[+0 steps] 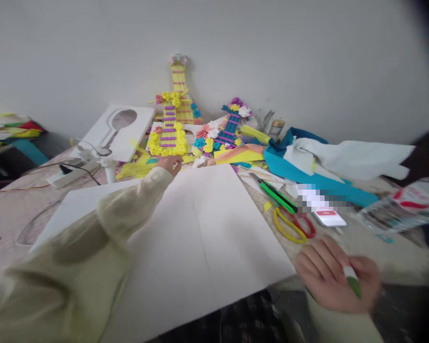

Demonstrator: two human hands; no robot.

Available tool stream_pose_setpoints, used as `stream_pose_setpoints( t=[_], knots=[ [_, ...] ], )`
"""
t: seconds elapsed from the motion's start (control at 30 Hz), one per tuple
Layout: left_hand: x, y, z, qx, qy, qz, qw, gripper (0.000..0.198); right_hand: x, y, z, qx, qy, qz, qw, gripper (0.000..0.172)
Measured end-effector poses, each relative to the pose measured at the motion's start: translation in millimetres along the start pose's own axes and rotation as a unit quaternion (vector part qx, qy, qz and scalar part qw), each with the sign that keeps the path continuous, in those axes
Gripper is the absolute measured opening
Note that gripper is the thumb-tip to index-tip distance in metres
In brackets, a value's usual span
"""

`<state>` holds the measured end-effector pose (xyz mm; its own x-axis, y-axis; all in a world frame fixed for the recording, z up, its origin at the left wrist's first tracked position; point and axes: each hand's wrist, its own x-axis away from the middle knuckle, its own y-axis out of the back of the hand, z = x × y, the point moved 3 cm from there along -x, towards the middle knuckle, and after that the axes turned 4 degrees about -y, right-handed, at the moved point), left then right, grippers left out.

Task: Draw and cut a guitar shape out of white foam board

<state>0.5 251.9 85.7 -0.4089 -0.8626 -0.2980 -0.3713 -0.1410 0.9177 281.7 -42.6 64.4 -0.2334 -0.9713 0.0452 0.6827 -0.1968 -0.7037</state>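
Pointing away from left hand [170, 164], grip unclear, yellow decoration [169, 131] is near far edge of tabletop [12, 207]; right hand [334, 276] clasps pen [353, 282]

Pen [352, 282] mostly hidden in right grip [332, 276]

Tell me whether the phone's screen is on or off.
On: the phone's screen glows bright white with a red patch, though pixelation hides part of it.
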Motion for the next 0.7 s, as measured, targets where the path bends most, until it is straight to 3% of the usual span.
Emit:
stream_pose_setpoints(
  t=[0.07,0.1,0.2,0.33,0.47,0.6,0.7],
  knots=[
    [21.8,7.6,-44.8,0.172,-0.046,0.001,0.984,0.026,-10.0,-23.2,-2.7,-0.077,0.041,-0.009,0.996,0.033],
    [36.0,9.1,-68.5,0.264,-0.062,0.038,0.962,0.025,-14.3,-33.1,-5.9,-0.09,0.048,-0.011,0.995,0.036],
    [86.2,7.2,-137.6,0.495,-0.107,0.173,0.845,0.03,-21.3,-54.8,-16.0,-0.118,0.077,0.026,0.99,0.039],
    [138.4,1.2,-195.8,0.632,-0.105,0.208,0.739,0.043,-16.4,-65.2,-25.7,-0.108,0.099,0.129,0.981,0.041],
    [172.5,21.8,-212.4,0.677,-0.044,0.246,0.693,0.046,-6.4,-56.5,-29.1,-0.023,0.057,0.175,0.983,0.042],
    [223.2,61.8,-193.1,0.69,0.018,0.271,0.671,0.035,2.3,-30.2,-22.0,-0.025,0.03,0.113,0.993,0.03],
    [279.6,61.0,-172.2,0.691,0.092,0.313,0.646,0.023,6.8,-12.4,-22.7,0.011,0.006,0.082,0.997,0.018]
  ],
)
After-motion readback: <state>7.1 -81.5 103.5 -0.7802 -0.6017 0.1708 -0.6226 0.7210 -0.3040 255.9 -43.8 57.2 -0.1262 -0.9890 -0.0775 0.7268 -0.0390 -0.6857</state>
